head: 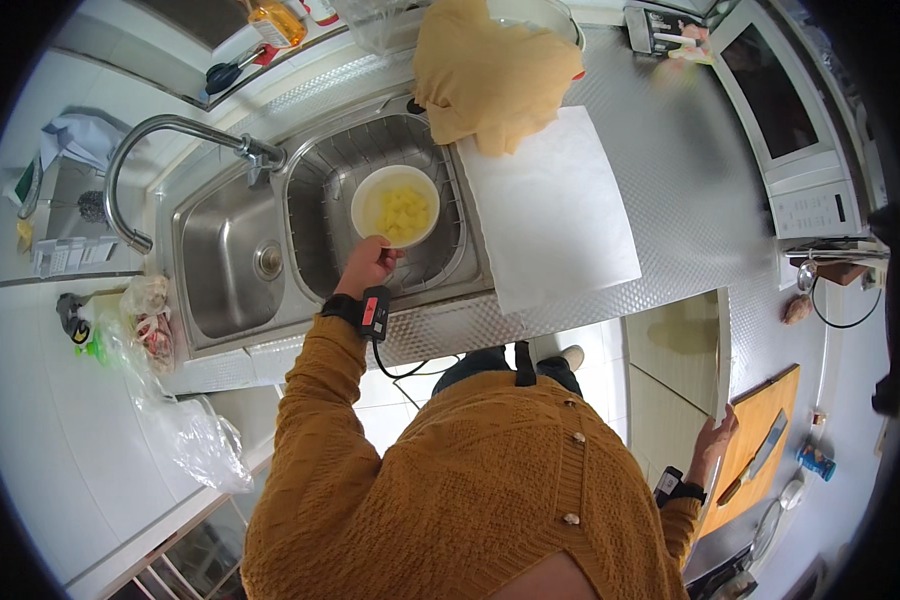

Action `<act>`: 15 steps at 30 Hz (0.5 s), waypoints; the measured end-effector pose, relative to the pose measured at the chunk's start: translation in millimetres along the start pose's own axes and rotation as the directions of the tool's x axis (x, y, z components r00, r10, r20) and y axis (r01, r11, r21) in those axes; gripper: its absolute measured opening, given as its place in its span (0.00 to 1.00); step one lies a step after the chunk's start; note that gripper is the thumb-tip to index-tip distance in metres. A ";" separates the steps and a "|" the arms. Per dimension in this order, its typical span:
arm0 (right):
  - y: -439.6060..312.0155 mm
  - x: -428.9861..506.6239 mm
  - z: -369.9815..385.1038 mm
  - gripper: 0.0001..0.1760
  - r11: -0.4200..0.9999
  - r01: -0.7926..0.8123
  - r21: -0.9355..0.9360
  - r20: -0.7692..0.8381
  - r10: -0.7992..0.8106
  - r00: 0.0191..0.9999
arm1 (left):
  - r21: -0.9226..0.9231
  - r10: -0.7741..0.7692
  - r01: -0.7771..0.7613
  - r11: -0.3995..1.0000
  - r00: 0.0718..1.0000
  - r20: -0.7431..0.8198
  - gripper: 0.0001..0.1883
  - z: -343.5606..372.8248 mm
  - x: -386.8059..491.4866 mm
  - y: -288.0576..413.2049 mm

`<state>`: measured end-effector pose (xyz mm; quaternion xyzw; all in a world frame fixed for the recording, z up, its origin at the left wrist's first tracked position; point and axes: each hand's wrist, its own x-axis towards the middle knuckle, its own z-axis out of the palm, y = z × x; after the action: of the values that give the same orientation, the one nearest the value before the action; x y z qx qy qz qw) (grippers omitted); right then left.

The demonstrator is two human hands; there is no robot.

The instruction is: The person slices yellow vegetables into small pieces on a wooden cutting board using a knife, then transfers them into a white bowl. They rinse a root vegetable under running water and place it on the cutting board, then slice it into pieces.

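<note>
My left hand (373,266) grips the near rim of a white bowl (359,196), with the thumb at the edge. Pale yellow cut chunks (405,212) lie in liquid in the bowl. The bowl is over the larger basin, within a wire rack (461,217); its support underneath is hidden. My right hand (712,444) is at the left edge of a wooden cutting board (742,457), fingers apart and nothing visible in them. A kitchen knife (763,450) lies on that board, its handle toward me.
A curved faucet (176,124) arches over the smaller sink basin (229,262). White paper (555,217) and a tan cloth (495,67) cover the counter right of the sink. A microwave (780,97) stands far right. Plastic bags (202,442) hang at left; a cable trails from my left wrist.
</note>
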<state>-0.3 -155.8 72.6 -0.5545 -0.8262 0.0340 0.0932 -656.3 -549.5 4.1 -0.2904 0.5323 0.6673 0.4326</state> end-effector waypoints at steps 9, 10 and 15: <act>-24.1 -9.0 -5.6 0.28 0.999 -0.009 0.039 0.013 0.008 1.000 | 0.092 -0.053 0.055 0.994 0.998 -0.025 0.17 -13.8 18.8 -4.4; -26.2 -9.0 -5.7 0.28 0.999 0.003 0.045 0.007 -0.003 1.000 | 0.083 -0.080 0.080 0.993 0.997 -0.011 0.16 -15.3 19.2 -4.6; -45.5 -6.5 -6.5 0.27 0.997 0.055 0.058 -0.019 -0.054 0.998 | 0.233 -0.025 0.021 0.972 1.000 0.014 0.14 -16.4 9.3 -4.1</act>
<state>-38.1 -179.5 85.4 -0.5292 -0.8388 0.0507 0.1173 -658.1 -562.6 -9.9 -0.2382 0.5999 0.5975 0.4758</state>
